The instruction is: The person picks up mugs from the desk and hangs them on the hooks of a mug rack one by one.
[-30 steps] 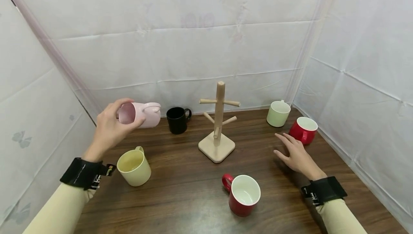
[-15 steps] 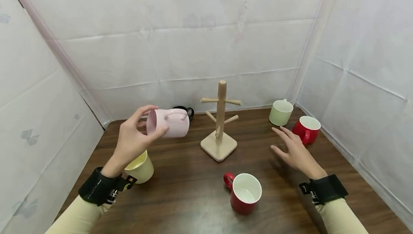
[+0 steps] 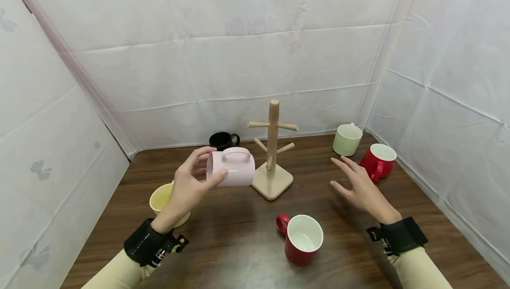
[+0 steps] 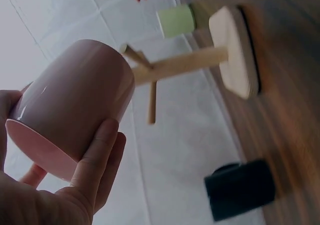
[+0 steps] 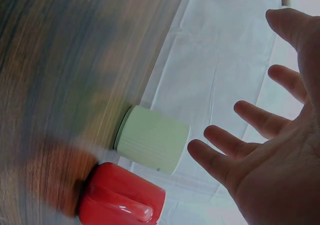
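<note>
A left hand (image 3: 189, 188) is pinching a sideways pink mug (image 3: 238, 171) near a wooden stand (image 3: 275, 182) while the spread right hand (image 3: 360, 190) is hovering near a red mug (image 3: 373, 161).

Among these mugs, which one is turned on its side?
The pink mug, held in the left hand; the other five mugs all stand upright on the table.
</note>
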{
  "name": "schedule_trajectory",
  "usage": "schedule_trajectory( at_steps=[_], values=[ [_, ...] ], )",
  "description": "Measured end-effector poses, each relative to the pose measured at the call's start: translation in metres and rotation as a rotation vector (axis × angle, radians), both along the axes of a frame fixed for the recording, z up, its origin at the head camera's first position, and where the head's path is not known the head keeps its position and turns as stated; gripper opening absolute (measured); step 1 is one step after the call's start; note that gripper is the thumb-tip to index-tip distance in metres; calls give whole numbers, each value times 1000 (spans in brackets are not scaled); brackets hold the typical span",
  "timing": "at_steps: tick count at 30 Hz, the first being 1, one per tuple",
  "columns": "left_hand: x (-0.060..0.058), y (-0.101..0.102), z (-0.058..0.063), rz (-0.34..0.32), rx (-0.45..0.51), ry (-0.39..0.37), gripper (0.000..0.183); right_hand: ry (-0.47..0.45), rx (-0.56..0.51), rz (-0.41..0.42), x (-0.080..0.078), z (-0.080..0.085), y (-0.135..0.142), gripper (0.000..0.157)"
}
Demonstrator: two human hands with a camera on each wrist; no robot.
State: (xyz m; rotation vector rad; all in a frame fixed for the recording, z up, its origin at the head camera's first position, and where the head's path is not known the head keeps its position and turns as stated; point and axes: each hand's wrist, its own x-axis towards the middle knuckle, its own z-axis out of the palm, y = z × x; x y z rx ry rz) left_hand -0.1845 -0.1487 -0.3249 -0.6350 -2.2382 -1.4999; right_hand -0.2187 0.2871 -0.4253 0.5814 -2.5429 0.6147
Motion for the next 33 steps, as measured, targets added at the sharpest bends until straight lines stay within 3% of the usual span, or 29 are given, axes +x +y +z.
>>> schedule_trajectory(
  at_steps=[7,16,25,33],
  values=[
    [2,14,-14,-119,69,-70,48,14,-10,41,-1,1,-10,69],
    [5,34,-20,-198,153,-146,48,25,-70,136,-3,15,-31,80],
    [4,53,-25,-245,222,-150,48,-41,-142,291,0,41,-61,95],
    [1,63,-27,-262,264,-152,47,-98,-226,404,29,83,-94,96]
  ],
)
